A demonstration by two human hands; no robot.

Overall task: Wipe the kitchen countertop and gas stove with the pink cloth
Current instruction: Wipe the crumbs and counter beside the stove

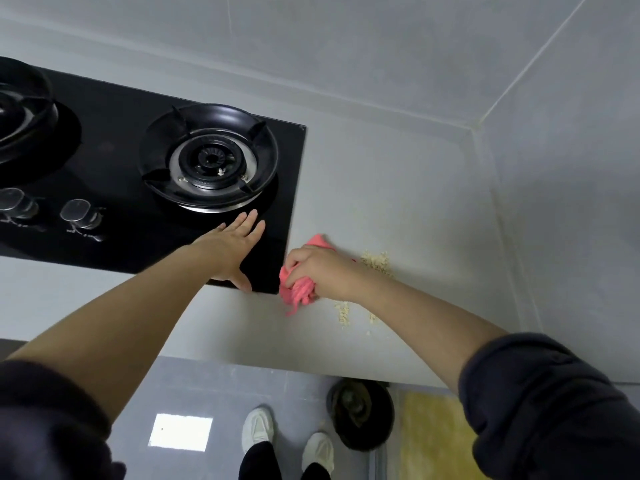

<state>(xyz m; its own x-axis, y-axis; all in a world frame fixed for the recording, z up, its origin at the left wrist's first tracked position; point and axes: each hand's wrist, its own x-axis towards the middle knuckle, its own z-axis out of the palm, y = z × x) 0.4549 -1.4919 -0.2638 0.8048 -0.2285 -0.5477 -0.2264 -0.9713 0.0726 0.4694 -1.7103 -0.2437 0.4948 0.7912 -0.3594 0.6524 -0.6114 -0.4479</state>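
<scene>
Fingers of the right hand [320, 268] clamp the pink cloth [299, 289] on the countertop [398, 188] beside crumbs [375, 261]; left hand [230, 247] rests flat, fingers apart, on the gas stove [114, 133]. Sweeping those crumbs looks next.

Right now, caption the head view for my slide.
The right hand grips the pink cloth on the countertop beside crumbs while the left hand rests flat on the gas stove.
</scene>
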